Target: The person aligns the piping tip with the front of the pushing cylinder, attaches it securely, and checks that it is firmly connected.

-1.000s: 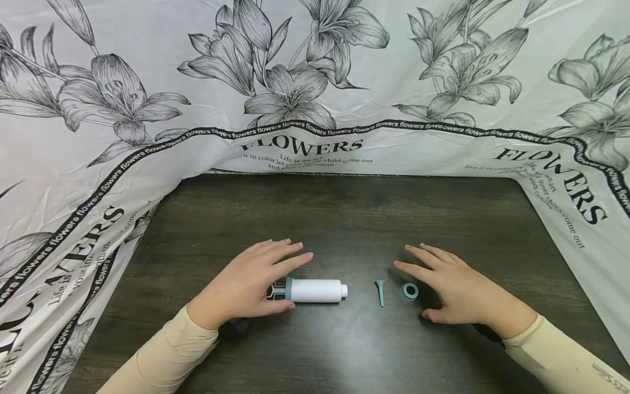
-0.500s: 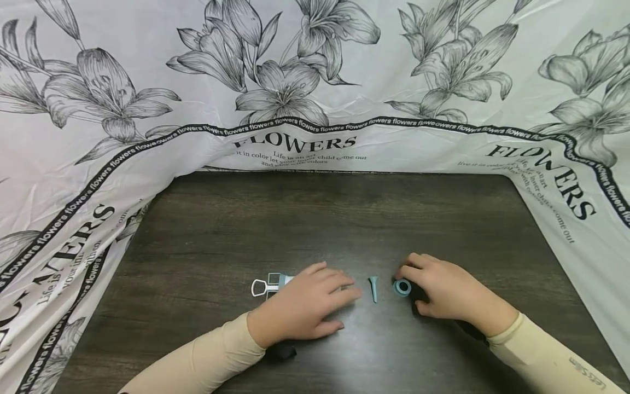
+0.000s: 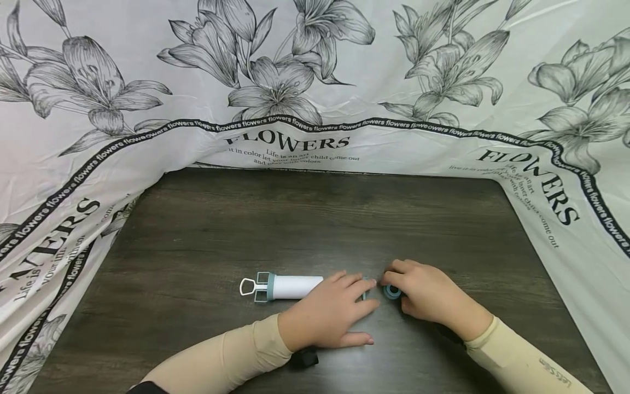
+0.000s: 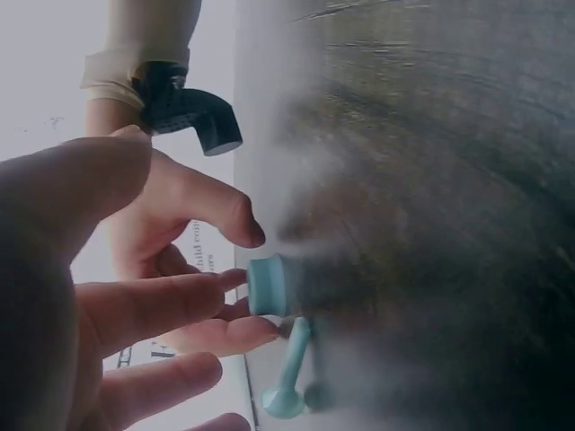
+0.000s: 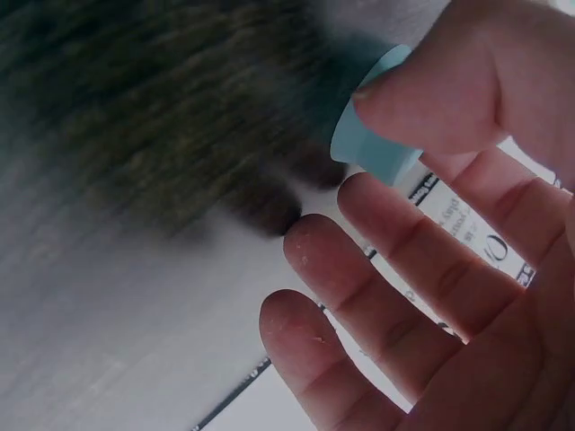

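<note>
Head view: two bare hands are low over a dark wooden bench (image 3: 315,219), with a flower-printed cloth (image 3: 384,71) rising from 10 to 2 o'clock beyond it. A white cylinder (image 3: 297,287) lies on its side, one end toward 9 o'clock, the other hidden by the left hand (image 3: 334,312). That hand is released, fingers extended and spread, holding nothing. Under its fingertips, toward 2 o'clock, is a small teal funnel piece (image 4: 294,364), mostly covered from above but plain in the left wrist view. Close by, a teal ring (image 4: 268,289) sits at 9 o'clock of the right hand (image 3: 428,290), whose fingers curve about it; whether they truly pinch it, I cannot tell.

Crowding looks the likeliest trouble: with the fingertips so near each other, the hands could bump and knock the ring loose. The funnel piece, small and tapered, could spin away under an off-centre press. The cylinder, being round, could roll toward 6 or 12 o'clock if the left hand brushes it.
</note>
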Demonstrator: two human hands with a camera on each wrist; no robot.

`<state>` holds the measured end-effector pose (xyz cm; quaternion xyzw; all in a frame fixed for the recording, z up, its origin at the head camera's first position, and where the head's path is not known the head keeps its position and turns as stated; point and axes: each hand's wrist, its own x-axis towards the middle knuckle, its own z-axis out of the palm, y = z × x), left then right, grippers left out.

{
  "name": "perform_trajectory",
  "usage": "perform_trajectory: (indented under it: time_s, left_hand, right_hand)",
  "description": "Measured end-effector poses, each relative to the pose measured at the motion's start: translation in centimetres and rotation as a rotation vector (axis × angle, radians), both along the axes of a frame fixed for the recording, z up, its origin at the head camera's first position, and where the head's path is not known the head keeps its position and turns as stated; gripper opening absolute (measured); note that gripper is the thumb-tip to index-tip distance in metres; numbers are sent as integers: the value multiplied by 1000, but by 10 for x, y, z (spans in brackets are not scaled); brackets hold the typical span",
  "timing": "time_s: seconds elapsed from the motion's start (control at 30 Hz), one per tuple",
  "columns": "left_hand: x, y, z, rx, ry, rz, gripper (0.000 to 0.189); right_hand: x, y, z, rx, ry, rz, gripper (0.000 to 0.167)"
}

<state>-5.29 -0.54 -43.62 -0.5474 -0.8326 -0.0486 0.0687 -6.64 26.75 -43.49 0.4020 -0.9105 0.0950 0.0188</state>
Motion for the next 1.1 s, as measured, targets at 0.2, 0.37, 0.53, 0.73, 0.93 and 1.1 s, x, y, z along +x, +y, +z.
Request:
perform_trajectory:
  time_s: [0.2, 0.37, 0.53, 0.73, 0.93, 1.1]
  left_hand:
    - [-2, 3, -5, -15, 1, 30, 63]
    - [-3, 6, -5, -68, 20, 52, 61]
    - [-5, 7, -2, -124, 61, 49, 35]
    - [-5, 11, 0, -84, 154, 52, 7]
    - [-4, 21, 0, -33, 157, 162, 18]
    - [-3, 25, -2, 9, 84, 284, 22]
  right_hand:
    - [1, -1, -2, 0, 16, -7, 50]
    - [0, -2, -2, 9, 24, 3, 48]
    - [-1, -1, -5, 19, 35, -1, 46]
    - [-1, 0, -4, 10, 52, -2, 44]
    - [1, -1, -4, -4, 104, 3, 43]
    - [5, -9, -6, -23, 134, 31, 43]
